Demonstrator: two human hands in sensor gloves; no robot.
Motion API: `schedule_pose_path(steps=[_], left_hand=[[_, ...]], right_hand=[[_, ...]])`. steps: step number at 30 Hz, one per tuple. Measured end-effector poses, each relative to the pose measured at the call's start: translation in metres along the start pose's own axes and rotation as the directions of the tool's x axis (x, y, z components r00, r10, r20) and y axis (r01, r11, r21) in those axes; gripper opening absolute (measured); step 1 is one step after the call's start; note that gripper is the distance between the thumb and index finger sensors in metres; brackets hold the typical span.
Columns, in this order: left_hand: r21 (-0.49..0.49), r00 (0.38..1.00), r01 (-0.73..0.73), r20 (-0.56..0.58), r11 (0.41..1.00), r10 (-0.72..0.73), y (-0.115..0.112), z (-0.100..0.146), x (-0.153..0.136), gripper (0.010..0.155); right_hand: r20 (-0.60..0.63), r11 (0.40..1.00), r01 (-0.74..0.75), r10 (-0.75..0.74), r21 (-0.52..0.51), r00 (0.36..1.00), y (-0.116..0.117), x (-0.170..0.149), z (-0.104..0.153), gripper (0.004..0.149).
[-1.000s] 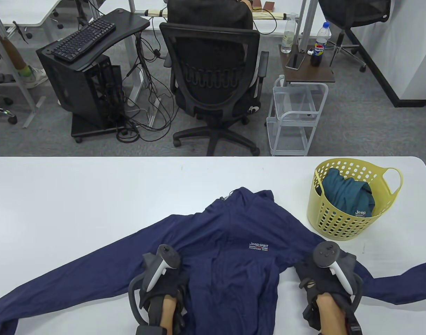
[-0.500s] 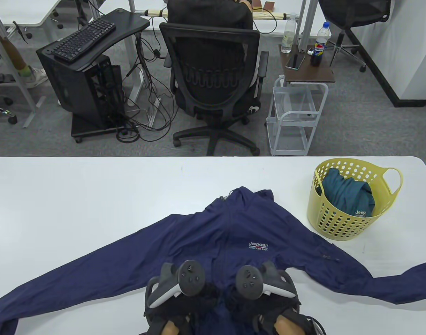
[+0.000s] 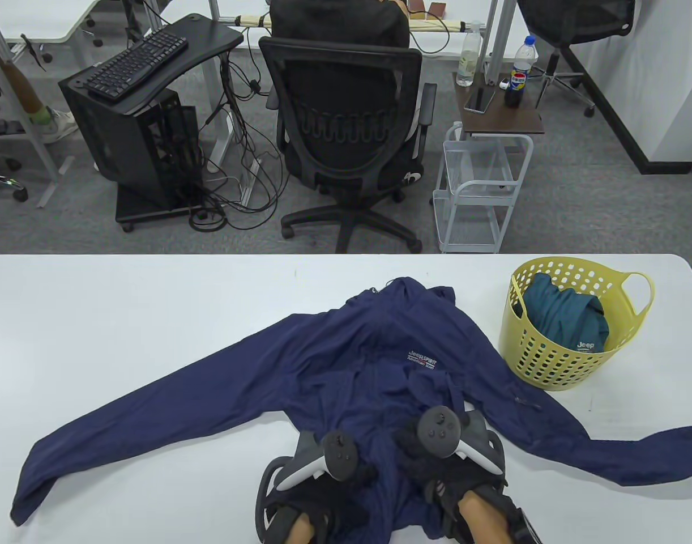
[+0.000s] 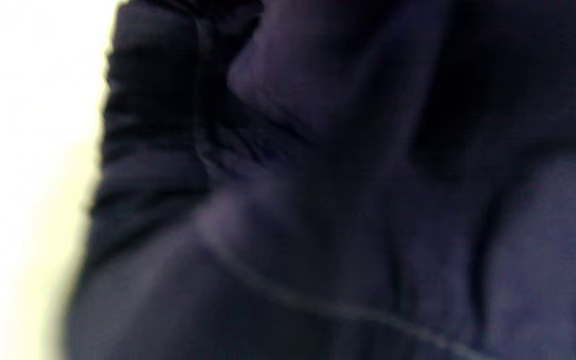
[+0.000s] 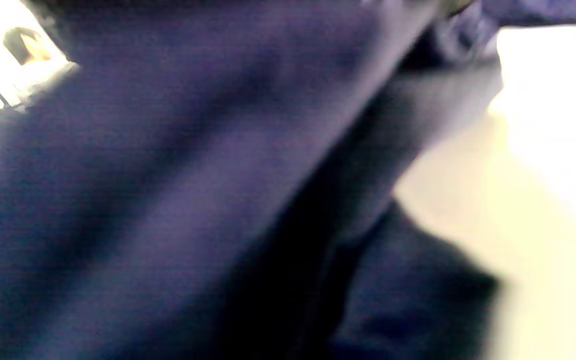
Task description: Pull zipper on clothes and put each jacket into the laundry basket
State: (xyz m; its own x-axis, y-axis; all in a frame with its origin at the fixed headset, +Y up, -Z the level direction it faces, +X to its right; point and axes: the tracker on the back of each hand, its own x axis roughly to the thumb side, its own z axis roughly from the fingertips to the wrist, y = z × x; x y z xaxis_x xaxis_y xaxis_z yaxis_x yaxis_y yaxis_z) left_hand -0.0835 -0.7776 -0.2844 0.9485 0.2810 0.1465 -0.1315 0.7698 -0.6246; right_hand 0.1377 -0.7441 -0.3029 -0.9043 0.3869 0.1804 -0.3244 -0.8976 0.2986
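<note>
Navy jacket lies spread mid-table, hem bunched at 6 o'clock under your L hand & R hand; grip can't be told. Yellow basket at 3 o'clock.

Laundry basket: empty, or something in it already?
Not empty. The laundry basket stands upright with a teal jacket bundled inside; the navy jacket lies outside.

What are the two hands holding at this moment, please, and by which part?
Both the left hand and right hand are on the navy jacket at its bunched bottom hem; the actual grip is hidden.
</note>
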Motion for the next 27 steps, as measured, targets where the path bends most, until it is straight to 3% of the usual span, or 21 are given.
schedule_pose_path(steps=[3, 5, 8, 10, 13, 17, 20, 22, 24, 27], left_hand=[[0.07, 0.999, -0.037, -0.025, 0.997, 0.038, 0.003, -0.005, -0.01, 0.07], [0.121, 0.999, -0.033, -0.035, 0.992, 0.037, 0.004, -0.006, -0.016, 0.069], [0.164, 0.998, -0.042, -0.036, 0.986, 0.048, 0.005, -0.006, -0.02, 0.069], [0.198, 0.999, -0.036, -0.025, 0.98, 0.041, 0.009, 0.0, -0.019, 0.068], [0.309, 0.999, -0.026, 0.047, 0.951, 0.012, 0.022, 0.024, -0.01, 0.065], [0.447, 0.97, -0.066, 0.24, 0.892, -0.048, 0.036, 0.068, 0.019, 0.053], [0.409, 0.936, 0.046, 0.302, 0.911, -0.182, 0.027, 0.081, 0.048, 0.052], [0.342, 0.93, 0.167, 0.258, 0.925, -0.264, 0.016, 0.076, 0.059, 0.064], [0.248, 0.924, 0.297, 0.17, 0.922, -0.343, 0.005, 0.067, 0.064, 0.086], [0.152, 0.922, 0.362, 0.088, 0.92, -0.378, 0.001, 0.058, 0.057, 0.108]], right_hand=[[0.096, 1.0, 0.001, 0.002, -0.031, 0.995, -0.011, 0.018, 0.013, 0.056], [0.134, 0.996, -0.051, 0.041, 0.072, 0.99, -0.007, 0.029, 0.017, 0.055], [0.097, 0.956, -0.211, 0.195, 0.202, 0.976, 0.014, 0.04, 0.011, 0.064], [0.068, 0.94, -0.27, 0.261, 0.21, 0.963, 0.026, 0.04, 0.004, 0.063], [0.049, 0.957, -0.257, 0.253, 0.13, 0.966, 0.031, 0.035, -0.004, 0.044], [0.043, 0.988, -0.106, 0.102, 0.112, 0.994, 0.024, 0.021, -0.007, 0.039], [0.027, 0.989, 0.089, -0.093, 0.118, 0.995, 0.016, 0.004, -0.006, 0.04], [0.011, 0.962, 0.244, -0.247, 0.126, 0.969, 0.01, -0.007, -0.005, 0.04], [-0.005, 0.91, 0.391, -0.394, 0.138, 0.919, 0.006, -0.02, -0.004, 0.039], [-0.005, 0.786, 0.597, -0.604, 0.161, 0.797, 0.002, -0.041, -0.005, 0.038]])
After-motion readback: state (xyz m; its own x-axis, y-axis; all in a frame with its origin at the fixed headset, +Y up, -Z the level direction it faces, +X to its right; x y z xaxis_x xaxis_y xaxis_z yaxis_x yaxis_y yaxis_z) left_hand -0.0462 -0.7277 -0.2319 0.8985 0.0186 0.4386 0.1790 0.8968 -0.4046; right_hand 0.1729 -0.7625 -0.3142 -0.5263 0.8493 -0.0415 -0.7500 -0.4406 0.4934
